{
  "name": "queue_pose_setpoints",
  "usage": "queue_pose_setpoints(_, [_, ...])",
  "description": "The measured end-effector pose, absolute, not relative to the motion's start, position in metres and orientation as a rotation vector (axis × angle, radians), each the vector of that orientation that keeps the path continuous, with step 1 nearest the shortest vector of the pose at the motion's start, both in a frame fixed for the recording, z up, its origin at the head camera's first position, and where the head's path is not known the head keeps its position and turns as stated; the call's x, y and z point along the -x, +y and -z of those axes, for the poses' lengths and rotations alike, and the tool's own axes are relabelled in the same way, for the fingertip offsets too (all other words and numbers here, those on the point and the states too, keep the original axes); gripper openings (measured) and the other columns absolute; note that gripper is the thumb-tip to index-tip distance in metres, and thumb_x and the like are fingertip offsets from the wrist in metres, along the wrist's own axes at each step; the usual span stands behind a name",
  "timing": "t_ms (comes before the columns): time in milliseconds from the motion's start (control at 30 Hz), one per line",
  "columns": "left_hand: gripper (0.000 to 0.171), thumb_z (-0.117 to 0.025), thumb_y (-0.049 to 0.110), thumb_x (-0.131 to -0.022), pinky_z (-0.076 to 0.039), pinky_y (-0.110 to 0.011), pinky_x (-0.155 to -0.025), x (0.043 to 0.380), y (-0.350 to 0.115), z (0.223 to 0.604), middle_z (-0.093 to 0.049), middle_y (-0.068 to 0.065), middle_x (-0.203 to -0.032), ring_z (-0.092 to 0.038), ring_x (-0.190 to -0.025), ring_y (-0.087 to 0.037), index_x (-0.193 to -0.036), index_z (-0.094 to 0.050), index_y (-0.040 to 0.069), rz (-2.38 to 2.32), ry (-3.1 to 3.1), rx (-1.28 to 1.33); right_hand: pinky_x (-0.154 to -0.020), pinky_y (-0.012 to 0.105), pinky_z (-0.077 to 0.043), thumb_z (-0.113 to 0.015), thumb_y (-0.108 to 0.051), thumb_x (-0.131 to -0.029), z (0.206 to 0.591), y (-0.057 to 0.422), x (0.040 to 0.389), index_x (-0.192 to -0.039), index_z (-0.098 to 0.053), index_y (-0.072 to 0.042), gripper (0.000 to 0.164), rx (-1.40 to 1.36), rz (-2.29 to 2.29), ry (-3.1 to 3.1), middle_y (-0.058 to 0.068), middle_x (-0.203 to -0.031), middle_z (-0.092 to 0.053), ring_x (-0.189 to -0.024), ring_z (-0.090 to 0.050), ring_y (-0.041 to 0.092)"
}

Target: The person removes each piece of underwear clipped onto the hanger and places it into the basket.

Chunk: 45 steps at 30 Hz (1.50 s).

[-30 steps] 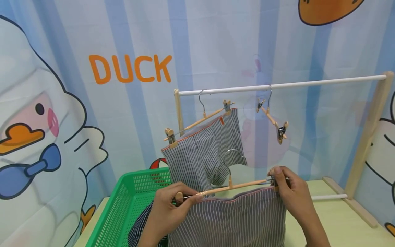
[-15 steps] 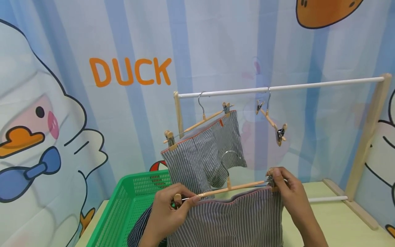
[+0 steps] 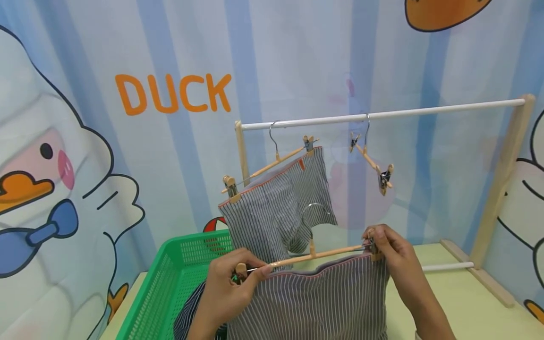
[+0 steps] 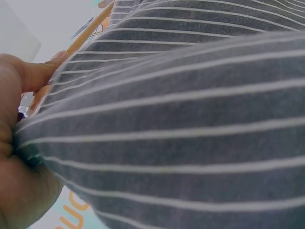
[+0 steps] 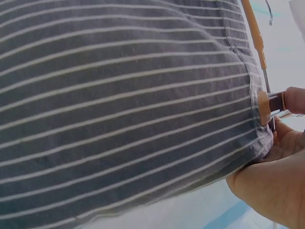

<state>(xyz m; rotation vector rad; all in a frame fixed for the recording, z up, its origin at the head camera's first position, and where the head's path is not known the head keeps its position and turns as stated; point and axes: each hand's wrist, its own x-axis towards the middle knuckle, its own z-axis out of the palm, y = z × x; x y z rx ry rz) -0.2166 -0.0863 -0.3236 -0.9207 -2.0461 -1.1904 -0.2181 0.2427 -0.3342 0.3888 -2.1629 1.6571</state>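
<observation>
Near, the garment (image 3: 314,302), grey with white stripes and a red-edged waistband (image 3: 348,263), hangs between the left hand (image 3: 231,289) and right hand (image 3: 397,257). The hanger (image 3: 297,259) is wooden, its right end higher, its metal hook (image 3: 313,204) upward. The right clip (image 5: 263,109) pinches the cloth; the left clip (image 3: 241,269) is mostly hidden.

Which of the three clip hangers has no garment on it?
The right clip hanger on the white rail: its clips grip nothing, whereas the left rail hanger and the handheld hanger bear striped garments.
</observation>
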Motion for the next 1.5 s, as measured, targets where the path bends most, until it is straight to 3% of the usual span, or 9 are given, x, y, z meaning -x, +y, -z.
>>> queue_pose_setpoints(200, [0.01, -0.073, 0.021, -0.09, -0.045, -0.02, -0.048, 0.218, -0.086, 0.322, -0.066, 0.007, -0.073, -0.047, -0.057, 0.002, -0.081, -0.07, 0.024, 1.189, -2.032, 0.948, -0.077, 0.023, -0.047, -0.034, -0.029, -0.11, 0.335, 0.242, 0.217, -0.114, -0.06, -0.012, 0.031, -0.448, -1.739, -2.064, -0.004, -0.102, -0.059, -0.09, -0.056, 0.011])
queue_pose_setpoints(633, [0.012, -0.073, 0.021, -0.09, -0.046, -0.02, -0.049, 0.218, -0.088, 0.32, -0.064, 0.007, -0.072, -0.048, -0.057, 0.002, -0.079, -0.07, 0.023, 1.2, -2.044, 0.934, -0.079, 0.024, -0.049, -0.034, -0.031, -0.109, 0.333, 0.235, 0.219, -0.11, -0.06, -0.012, 0.032, -0.437, -1.769, -2.018, -0.006, -0.101, -0.058, -0.089, -0.056, 0.012])
queue_pose_setpoints(1500, [0.008, -0.072, 0.02, -0.091, -0.043, -0.02, -0.05, 0.219, -0.09, 0.323, -0.063, 0.008, -0.072, -0.045, -0.056, 0.002, -0.084, -0.072, 0.025, 1.199, -2.025, 0.954, -0.075, 0.029, -0.039, -0.036, -0.029, -0.109, 0.334, 0.23, 0.22, -0.103, -0.062, -0.011, 0.032, -0.393, -1.821, -1.926, -0.007, -0.091, -0.056, -0.083, -0.05, 0.013])
